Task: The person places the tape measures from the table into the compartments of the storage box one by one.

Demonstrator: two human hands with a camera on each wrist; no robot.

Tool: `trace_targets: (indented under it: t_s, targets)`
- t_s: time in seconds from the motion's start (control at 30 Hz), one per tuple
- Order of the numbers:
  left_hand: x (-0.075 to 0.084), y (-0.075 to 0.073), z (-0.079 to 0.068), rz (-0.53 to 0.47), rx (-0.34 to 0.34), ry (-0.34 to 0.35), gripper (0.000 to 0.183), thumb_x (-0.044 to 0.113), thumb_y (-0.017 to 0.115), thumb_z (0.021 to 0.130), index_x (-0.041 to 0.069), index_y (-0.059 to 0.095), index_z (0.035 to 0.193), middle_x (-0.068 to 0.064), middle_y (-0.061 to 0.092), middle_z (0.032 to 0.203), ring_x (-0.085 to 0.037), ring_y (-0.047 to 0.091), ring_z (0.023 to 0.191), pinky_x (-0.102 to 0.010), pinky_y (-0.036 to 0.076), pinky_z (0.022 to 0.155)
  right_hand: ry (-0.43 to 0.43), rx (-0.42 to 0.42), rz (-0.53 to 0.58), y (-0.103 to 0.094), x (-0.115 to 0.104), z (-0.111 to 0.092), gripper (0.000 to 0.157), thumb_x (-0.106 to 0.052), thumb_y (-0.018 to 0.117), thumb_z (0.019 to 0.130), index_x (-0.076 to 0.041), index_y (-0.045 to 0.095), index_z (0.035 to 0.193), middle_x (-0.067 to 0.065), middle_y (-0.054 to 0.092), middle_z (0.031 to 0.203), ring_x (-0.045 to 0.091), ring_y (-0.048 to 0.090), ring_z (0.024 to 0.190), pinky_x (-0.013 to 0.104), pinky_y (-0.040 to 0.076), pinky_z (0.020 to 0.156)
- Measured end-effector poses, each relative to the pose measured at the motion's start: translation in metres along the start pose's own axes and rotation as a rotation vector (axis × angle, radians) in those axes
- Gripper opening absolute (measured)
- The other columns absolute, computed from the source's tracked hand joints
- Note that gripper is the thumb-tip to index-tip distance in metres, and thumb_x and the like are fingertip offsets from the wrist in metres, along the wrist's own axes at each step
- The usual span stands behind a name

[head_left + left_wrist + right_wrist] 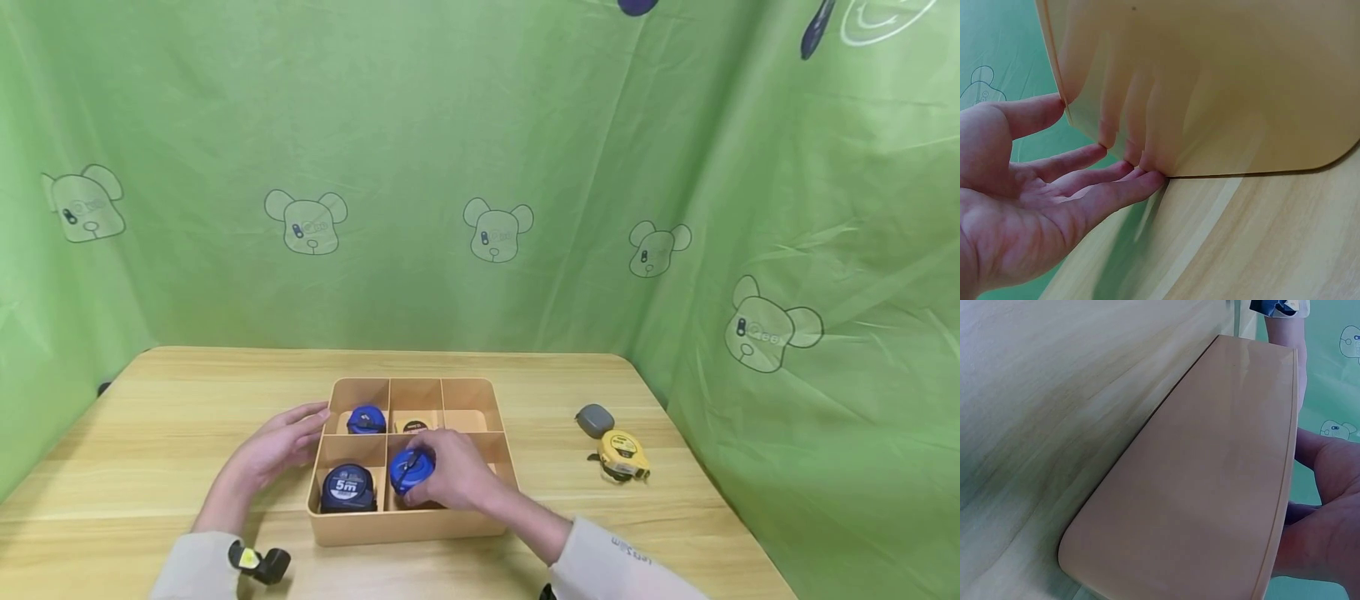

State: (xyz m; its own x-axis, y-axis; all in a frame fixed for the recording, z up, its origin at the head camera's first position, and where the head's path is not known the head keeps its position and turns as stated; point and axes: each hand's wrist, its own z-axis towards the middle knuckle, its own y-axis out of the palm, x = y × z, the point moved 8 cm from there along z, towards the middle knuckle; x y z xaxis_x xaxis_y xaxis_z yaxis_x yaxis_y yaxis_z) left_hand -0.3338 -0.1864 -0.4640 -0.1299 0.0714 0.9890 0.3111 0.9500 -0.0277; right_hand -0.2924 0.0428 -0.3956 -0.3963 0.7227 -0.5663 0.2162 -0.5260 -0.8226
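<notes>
An orange-tan divided box (408, 527) stands on the table. My right hand (459, 471) reaches into its front middle compartment and grips a round blue tape measure (409, 471) between thumb and fingers. In the right wrist view the box wall (1185, 462) hides the tape measure and the fingertips. My left hand (273, 446) rests its fingertips against the left outer wall, fingers extended; the left wrist view shows these fingers (1107, 194) touching the wall low down. Inside the box are another blue tape measure (367, 419) at back left, a dark 5m one (348, 488) at front left, and a partly hidden yellow one (412, 426) at back middle.
Right of the box, a small grey tape measure (595, 420) and a yellow tape measure (622, 454) lie on the wood-grain table (555, 379). Green curtains (405, 125) with bear prints hang behind and beside the table.
</notes>
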Motion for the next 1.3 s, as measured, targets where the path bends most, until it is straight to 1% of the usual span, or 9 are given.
trace_targets:
  t_s: [0.13, 0.37, 0.57, 0.87, 1.17, 1.3]
  targets:
    - [0.0000, -0.0001, -0.0003, -0.001, -0.005, -0.004, 0.072, 0.033, 0.046, 0.109, -0.007, 0.012, 0.158, -0.033, 0.030, 0.158, -0.049, 0.032, 0.147, -0.058, 0.034, 0.119, -0.006, 0.002, -0.028, 0.0005, -0.0005, -0.0004, 0.054, -0.020, 0.097, 0.061, -0.012, 0.074, 0.110, 0.000, 0.073, 0.102, 0.017, 0.063, 0.098, 0.033, 0.054, 0.090]
    - [-0.0018, -0.0005, -0.0006, 0.004, 0.003, -0.005, 0.075, 0.035, 0.048, 0.108, -0.007, 0.014, 0.158, -0.033, 0.031, 0.158, -0.049, 0.033, 0.146, -0.059, 0.034, 0.119, -0.031, 0.008, -0.059, 0.0008, -0.0020, -0.0006, 0.052, -0.020, 0.097, 0.060, -0.013, 0.074, 0.106, -0.003, 0.072, 0.096, 0.014, 0.061, 0.094, 0.029, 0.053, 0.088]
    - [-0.0020, -0.0003, -0.0013, 0.010, 0.010, -0.009, 0.073, 0.034, 0.047, 0.108, -0.007, 0.014, 0.158, -0.033, 0.031, 0.158, -0.050, 0.032, 0.146, -0.061, 0.033, 0.119, -0.032, 0.004, -0.061, 0.0015, -0.0014, -0.0001, 0.051, -0.021, 0.097, 0.060, -0.014, 0.074, 0.105, -0.003, 0.072, 0.096, 0.013, 0.060, 0.094, 0.028, 0.052, 0.087]
    - [-0.0006, 0.0001, -0.0014, 0.006, 0.006, -0.003, 0.073, 0.034, 0.048, 0.108, -0.007, 0.015, 0.158, -0.033, 0.032, 0.157, -0.050, 0.033, 0.146, -0.060, 0.034, 0.119, -0.041, 0.004, -0.065, 0.0013, -0.0015, -0.0002, 0.051, -0.021, 0.097, 0.059, -0.013, 0.075, 0.105, -0.003, 0.072, 0.097, 0.013, 0.060, 0.094, 0.028, 0.051, 0.087]
    - [-0.0005, 0.0006, -0.0010, 0.005, 0.005, -0.004, 0.072, 0.033, 0.047, 0.108, -0.007, 0.014, 0.158, -0.033, 0.031, 0.158, -0.050, 0.033, 0.146, -0.060, 0.033, 0.119, -0.033, 0.004, -0.064, 0.0018, -0.0004, 0.0000, 0.051, -0.020, 0.097, 0.060, -0.014, 0.075, 0.105, -0.003, 0.072, 0.097, 0.014, 0.059, 0.095, 0.029, 0.051, 0.088]
    - [-0.0006, 0.0006, -0.0010, 0.005, 0.007, -0.005, 0.073, 0.034, 0.048, 0.108, -0.007, 0.014, 0.158, -0.033, 0.031, 0.158, -0.050, 0.033, 0.146, -0.060, 0.034, 0.119, -0.038, 0.002, -0.067, 0.0027, 0.0001, 0.0001, 0.051, -0.020, 0.097, 0.060, -0.014, 0.075, 0.106, -0.004, 0.072, 0.096, 0.012, 0.058, 0.093, 0.027, 0.051, 0.087]
